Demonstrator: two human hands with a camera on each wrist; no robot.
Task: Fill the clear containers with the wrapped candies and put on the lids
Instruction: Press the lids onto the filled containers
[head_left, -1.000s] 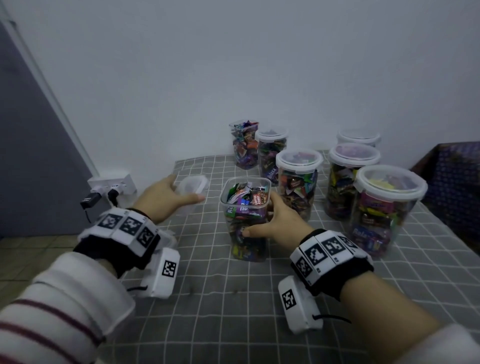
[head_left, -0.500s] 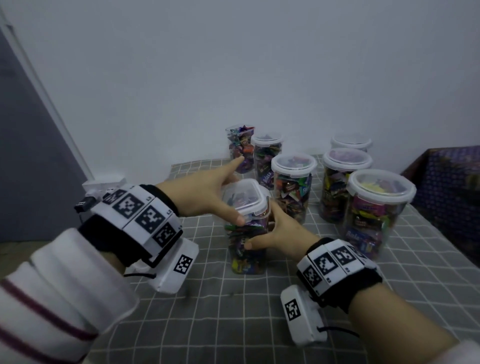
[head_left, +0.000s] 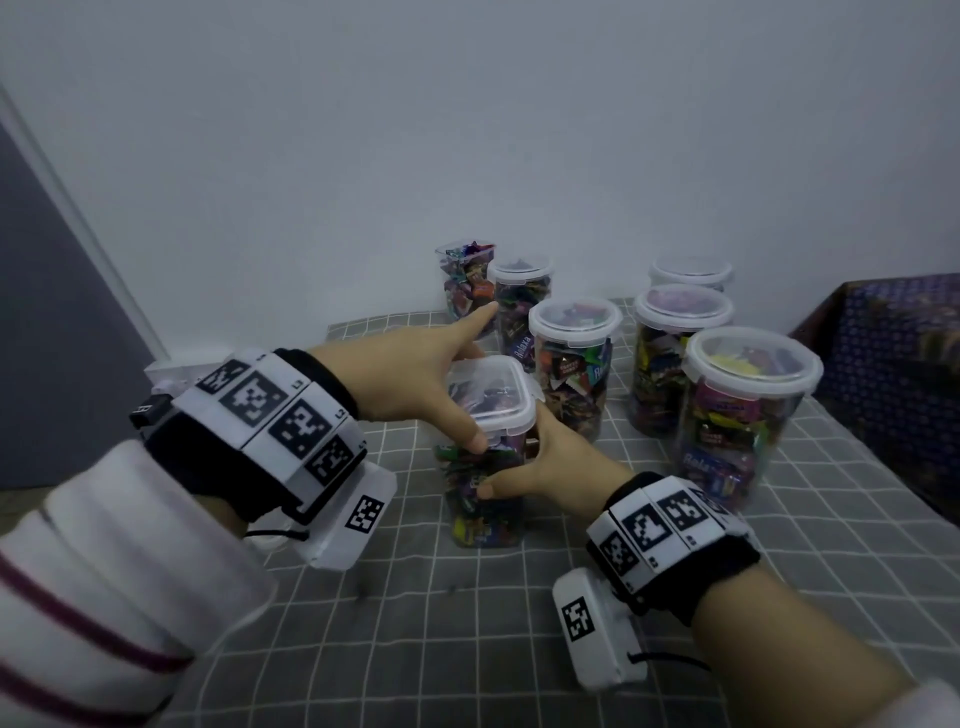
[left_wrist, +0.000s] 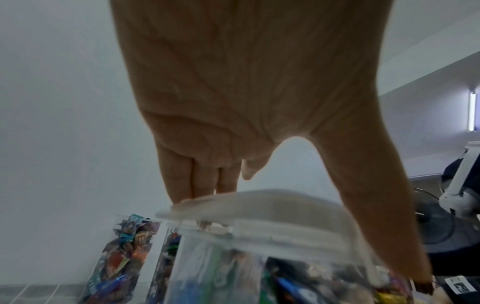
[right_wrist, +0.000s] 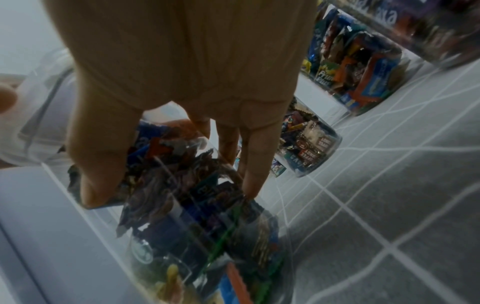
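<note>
A square clear container (head_left: 483, 514) full of wrapped candies stands on the table's middle. A clear square lid (head_left: 493, 395) lies on its top. My left hand (head_left: 470, 400) holds that lid from above, thumb on the near edge, fingers over the far edge, index finger stretched out. The left wrist view shows the lid (left_wrist: 272, 216) under my left hand (left_wrist: 309, 240). My right hand (head_left: 511, 467) grips the container's body on its right side, also seen as the right hand (right_wrist: 171, 193) round the container (right_wrist: 197, 236).
Behind stand several round lidded candy containers, the nearest (head_left: 574, 358) and a large one (head_left: 748, 410). One square container (head_left: 465, 280) at the back has no lid. A power strip (head_left: 171, 364) lies left; a dark patterned box (head_left: 893, 353) stands right.
My left hand carried the lid from the table's left side onto the container's top. The right hand kept its grip on the container.
</note>
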